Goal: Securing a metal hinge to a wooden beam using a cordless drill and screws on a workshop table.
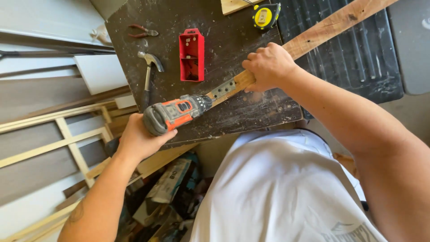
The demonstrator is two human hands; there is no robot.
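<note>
Seen from above, a person's left hand point(139, 139) wraps closed around the grip of a grey and orange cordless drill point(172, 114), whose nose points at a small perforated metal plate point(223, 89) on the near end of a long, knotty wooden plank point(322, 31). The right hand point(268, 67) is clamped over the plank just beyond the plate, pressing it onto the dark, dusty bench point(251, 112), where the plank lies diagonally. Also on the bench are one red rectangular plastic box point(191, 54), one steel claw hammer point(149, 71), one pair of red-handled pliers point(142, 31) and one yellow and black tape measure point(266, 15).
</note>
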